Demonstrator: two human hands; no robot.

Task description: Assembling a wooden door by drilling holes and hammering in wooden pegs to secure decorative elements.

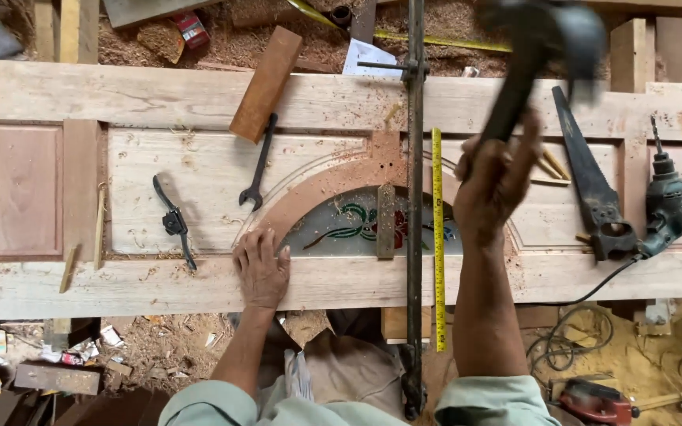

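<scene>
Head view: blurred hammer (538,47) over pale grainy door (199,185)

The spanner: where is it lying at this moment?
In the head view the spanner lies on the wooden door, left of centre, just below a loose wood block and above the left hand, right of the spokeshave.

Left hand (262,268), lower centre-left of frame: palm down, fingers spread flat, forearm extended upward. Right hand (492,180), centre-right: fist clenched, wrist cocked, forearm raised nearly vertical, motion-blurred above.
</scene>
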